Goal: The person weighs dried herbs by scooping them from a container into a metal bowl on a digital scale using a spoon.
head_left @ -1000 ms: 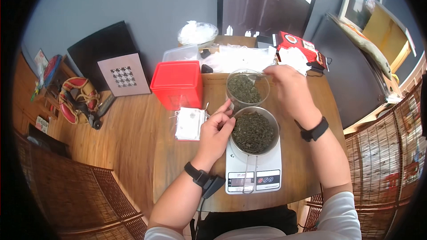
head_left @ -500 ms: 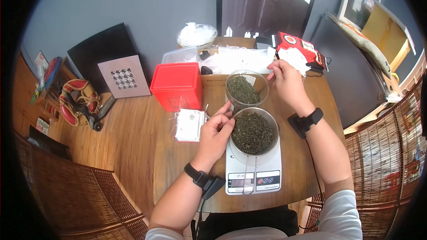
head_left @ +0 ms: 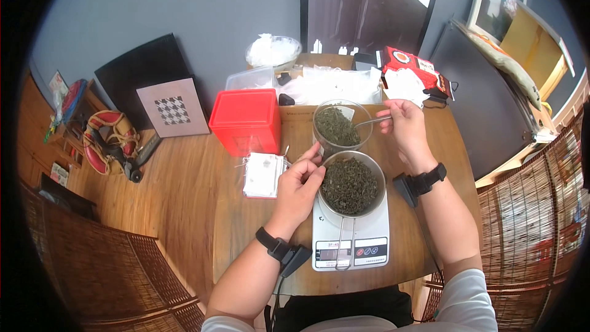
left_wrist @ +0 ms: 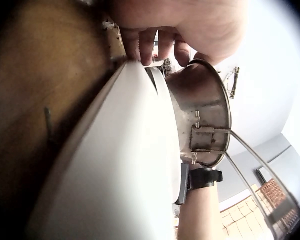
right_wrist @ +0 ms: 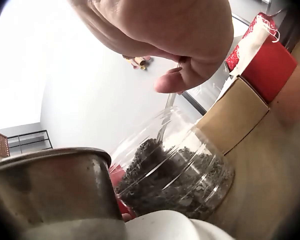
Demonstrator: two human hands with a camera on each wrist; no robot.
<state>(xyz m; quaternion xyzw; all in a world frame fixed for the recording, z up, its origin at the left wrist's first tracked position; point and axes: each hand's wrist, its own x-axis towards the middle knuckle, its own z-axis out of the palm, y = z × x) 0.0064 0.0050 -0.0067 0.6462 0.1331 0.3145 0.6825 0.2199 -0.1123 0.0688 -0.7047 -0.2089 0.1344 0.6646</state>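
Note:
My right hand (head_left: 407, 126) pinches the handle of a slim metal spoon (head_left: 376, 120). The spoon's lower end is hidden in dark dried leaves inside a clear jar (right_wrist: 215, 150). In front of that jar, a metal pan (left_wrist: 205, 90) with a wire handle is heaped with similar dried leaves (head_left: 350, 185). It stands on a white kitchen scale (head_left: 326, 221). My left hand (head_left: 299, 184) holds the pan's left rim between thumb and index finger, while its other fingers reach toward the jar's near side.
A red lidded box (head_left: 246, 120) stands left of the jar, behind a stack of white pouches (head_left: 263, 173). Behind the jar is a cardboard box (right_wrist: 235, 112) of white bags. A red package (head_left: 409, 61) lies at the back right. The wooden table (head_left: 418, 227) surrounds the scale.
My right hand has drawn back a little to the right of the jar and lower, and the spoon now shows plainly between hand and leaves. My left hand keeps its place.

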